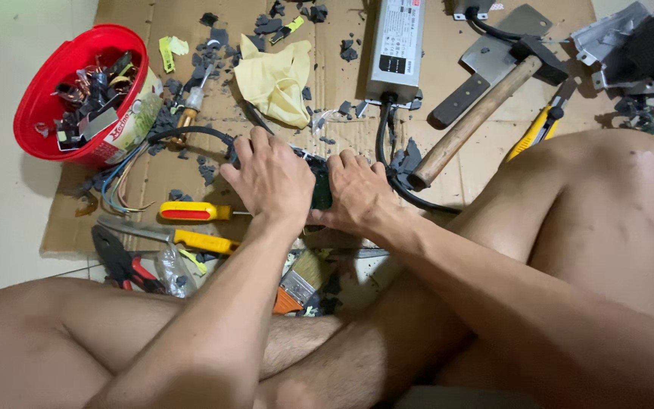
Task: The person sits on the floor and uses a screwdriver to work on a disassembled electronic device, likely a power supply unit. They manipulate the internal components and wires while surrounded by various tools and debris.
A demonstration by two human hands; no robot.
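Left hand (270, 178) and right hand (357, 193) clasp green circuit board (321, 189) between them.

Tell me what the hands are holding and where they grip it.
Both hands clasp a green circuit board between them: the left hand covers its left end, the right hand its right end. Most of the board is hidden under the fingers.

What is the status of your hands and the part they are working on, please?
Left hand and right hand both clamped on green circuit board. Black cable and hammer close alongside.
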